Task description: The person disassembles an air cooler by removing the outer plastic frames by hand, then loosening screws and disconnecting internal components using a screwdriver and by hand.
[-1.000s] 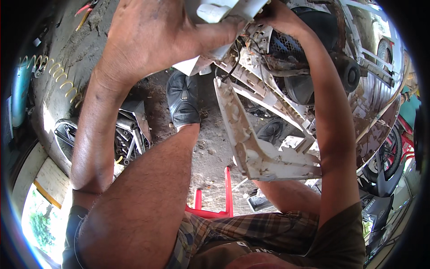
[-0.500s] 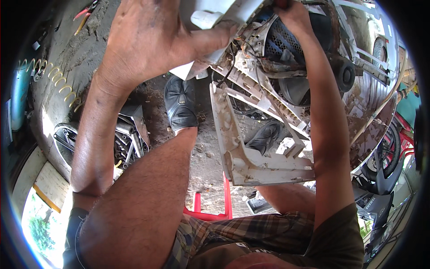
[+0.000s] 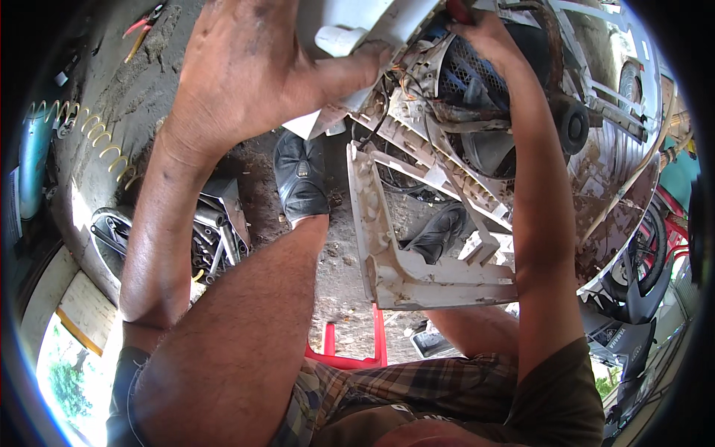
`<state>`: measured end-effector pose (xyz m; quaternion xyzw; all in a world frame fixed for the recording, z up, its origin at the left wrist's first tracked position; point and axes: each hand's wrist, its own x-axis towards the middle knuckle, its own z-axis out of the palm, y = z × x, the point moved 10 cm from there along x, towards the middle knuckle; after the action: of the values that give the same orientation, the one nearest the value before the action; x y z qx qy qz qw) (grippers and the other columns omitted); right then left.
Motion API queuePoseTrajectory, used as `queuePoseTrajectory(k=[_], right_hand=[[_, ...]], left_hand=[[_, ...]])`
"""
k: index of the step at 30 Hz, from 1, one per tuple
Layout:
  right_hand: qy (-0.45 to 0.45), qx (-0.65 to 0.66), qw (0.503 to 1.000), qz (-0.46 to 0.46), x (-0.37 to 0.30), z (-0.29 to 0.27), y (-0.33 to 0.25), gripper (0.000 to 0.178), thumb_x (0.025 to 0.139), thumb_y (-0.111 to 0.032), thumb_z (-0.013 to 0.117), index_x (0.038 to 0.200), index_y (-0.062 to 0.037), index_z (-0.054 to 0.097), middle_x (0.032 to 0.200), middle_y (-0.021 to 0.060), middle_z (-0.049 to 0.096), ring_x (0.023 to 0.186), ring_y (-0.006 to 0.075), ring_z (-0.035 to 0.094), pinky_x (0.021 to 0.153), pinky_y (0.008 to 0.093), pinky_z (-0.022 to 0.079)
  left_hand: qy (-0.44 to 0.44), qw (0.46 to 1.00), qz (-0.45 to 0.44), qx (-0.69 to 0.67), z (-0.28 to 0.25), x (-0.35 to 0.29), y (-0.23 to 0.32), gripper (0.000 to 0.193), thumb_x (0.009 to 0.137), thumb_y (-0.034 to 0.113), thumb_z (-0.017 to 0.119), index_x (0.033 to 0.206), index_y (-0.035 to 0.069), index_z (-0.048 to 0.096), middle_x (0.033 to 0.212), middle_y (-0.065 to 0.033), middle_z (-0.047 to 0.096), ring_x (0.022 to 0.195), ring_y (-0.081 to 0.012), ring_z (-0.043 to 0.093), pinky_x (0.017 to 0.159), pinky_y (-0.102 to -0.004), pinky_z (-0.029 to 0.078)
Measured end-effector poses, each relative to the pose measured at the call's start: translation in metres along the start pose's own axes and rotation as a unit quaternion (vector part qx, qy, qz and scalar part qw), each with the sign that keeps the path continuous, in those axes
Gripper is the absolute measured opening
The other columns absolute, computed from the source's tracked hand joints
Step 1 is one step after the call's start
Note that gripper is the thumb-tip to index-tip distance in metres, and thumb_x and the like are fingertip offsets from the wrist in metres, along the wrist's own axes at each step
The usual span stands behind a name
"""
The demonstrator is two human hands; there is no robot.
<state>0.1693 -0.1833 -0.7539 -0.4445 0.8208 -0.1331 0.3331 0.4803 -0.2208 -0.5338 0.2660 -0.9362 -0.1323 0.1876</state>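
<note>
We are holding a smooth white panel point(image 3: 350, 16).
Our left hand point(image 3: 249, 74) is pressing its spread thumb on the panel, which is lying just right of the palm; its fingertips are passing out of view. Our right hand point(image 3: 488, 45), past the panel's right edge, is pinching a red handle point(image 3: 459, 11). Thin wires point(image 3: 404, 74) are hanging between, and a dirt-specked, L-shaped frame point(image 3: 428, 292) is jutting below.
</note>
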Motion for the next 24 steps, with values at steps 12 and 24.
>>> queuePoseTrajectory(k=[12, 24], right_hand=[[-0.036, -0.139, 0.972, -0.184, -0.003, 0.016, -0.052, 0.033, 0.086, -0.016, 0.071, 0.115, 0.0011, 0.073, 0.103, 0.0254, 0.075, 0.103, 0.0341, 0.073, 0.088, 0.0432, 0.054], [-0.045, -0.093, 0.986, -0.127, -0.007, 0.009, -0.049, 0.033, 0.086, -0.014, 0.067, 0.112, 0.0056, 0.071, 0.104, 0.032, 0.071, 0.107, 0.0428, 0.07, 0.091, 0.0454, 0.052]], left_hand=[[-0.023, 0.999, -0.03, -0.024, -0.005, 0.005, 0.002, 0.106, 0.074, 0.052, 0.08, 0.153, -0.007, 0.039, 0.139, -0.0395, 0.05, 0.126, -0.0517, 0.06, 0.106, -0.0614, 0.052], [-0.025, 0.998, -0.035, 0.04, -0.002, 0.001, 0.005, 0.108, 0.071, 0.051, 0.079, 0.153, -0.006, 0.039, 0.145, -0.0415, 0.046, 0.135, -0.0547, 0.051, 0.113, -0.061, 0.045]])
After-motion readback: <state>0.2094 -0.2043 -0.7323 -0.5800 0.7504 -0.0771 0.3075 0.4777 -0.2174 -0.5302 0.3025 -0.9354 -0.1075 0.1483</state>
